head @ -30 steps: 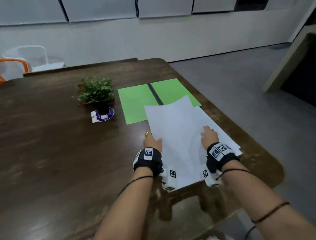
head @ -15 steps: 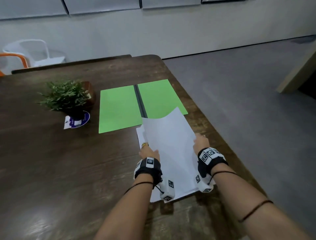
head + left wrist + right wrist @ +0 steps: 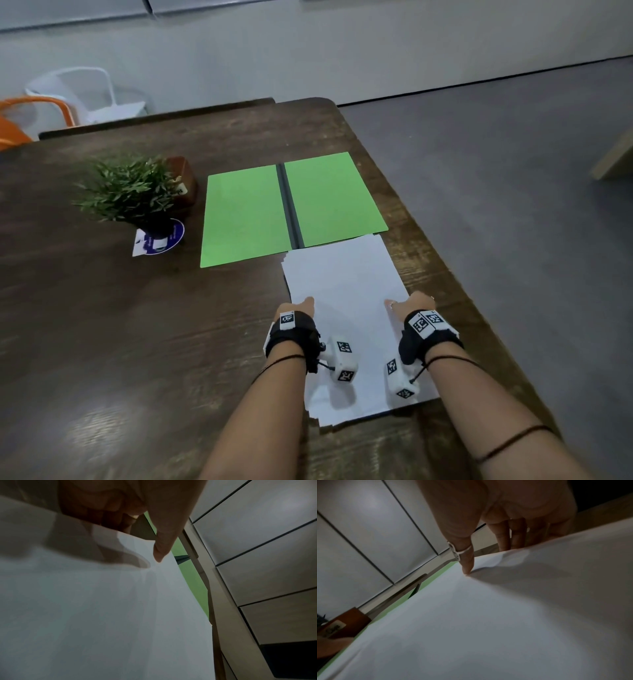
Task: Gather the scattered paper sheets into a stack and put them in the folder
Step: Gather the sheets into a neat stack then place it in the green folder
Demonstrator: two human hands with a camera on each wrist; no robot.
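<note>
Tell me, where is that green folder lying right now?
In the head view the green folder lies open and flat on the wooden table, just beyond the paper stack and right of the potted plant.

White paper stack (image 3: 346, 301): flat on tabletop (image 3: 137, 325), near right edge, edges slightly uneven, lower sheets peeking out at near and left sides. Far edge touching or just overlapping near edge of green folder (image 3: 246, 212). Folder open flat, two green panels, dark spine down middle, nothing inside.
</note>
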